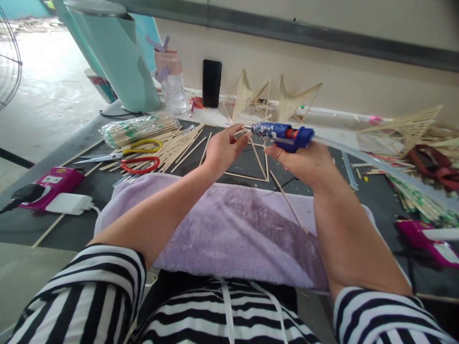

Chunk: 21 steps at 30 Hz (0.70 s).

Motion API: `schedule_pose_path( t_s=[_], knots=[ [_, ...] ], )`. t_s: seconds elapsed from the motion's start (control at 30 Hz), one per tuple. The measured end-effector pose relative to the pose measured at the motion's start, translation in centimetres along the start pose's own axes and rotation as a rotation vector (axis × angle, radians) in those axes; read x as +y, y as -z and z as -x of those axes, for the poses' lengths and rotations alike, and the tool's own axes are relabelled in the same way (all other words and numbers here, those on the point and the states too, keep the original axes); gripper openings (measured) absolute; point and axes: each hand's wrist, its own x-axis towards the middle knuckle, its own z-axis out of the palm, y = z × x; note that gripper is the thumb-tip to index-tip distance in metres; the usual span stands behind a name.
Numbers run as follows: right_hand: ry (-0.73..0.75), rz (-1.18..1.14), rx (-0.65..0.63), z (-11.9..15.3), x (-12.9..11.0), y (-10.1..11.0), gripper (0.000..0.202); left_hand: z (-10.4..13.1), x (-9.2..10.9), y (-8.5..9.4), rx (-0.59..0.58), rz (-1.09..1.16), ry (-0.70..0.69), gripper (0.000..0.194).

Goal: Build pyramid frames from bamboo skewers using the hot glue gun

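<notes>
My right hand (304,160) is wrapped round a blue hot glue gun (287,136), its nozzle pointing left. A long clear glue stick (362,153) trails from the gun's back end. Close to the nozzle tip, my left hand (224,148) pinches part of a thin wooden stick frame; its fingers hide just where they grip. The stick frame (247,177) stands over the dark table in front of me, with a slanting stick rising towards my fingers. One loose wooden stick (289,203) lies across the purple cloth (215,224) below my right hand.
Scissors (139,165) with red and yellow handles lie beside scattered wooden sticks (182,148) and a bagged bundle (139,129). Finished-looking stick models (247,98) stand by the wall near a black phone (211,83). A bottle (170,81), teal pitcher (114,62) and magenta power strips (53,184) flank the table.
</notes>
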Motion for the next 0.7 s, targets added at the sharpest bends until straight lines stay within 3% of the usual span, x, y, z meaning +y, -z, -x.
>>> schedule_pose_path(
  t_s=[0.37, 0.7],
  knots=[
    [-0.056, 0.035, -0.035, -0.23, -0.43, 0.46, 0.031, -0.22, -0.96, -0.33, 0.007, -0.012, -0.004, 0.032],
    [-0.039, 0.018, -0.028, -0.09, -0.15, 0.51, 0.035, -0.01, -0.29, -0.08, 0.013, -0.026, -0.008, 0.029]
  ],
)
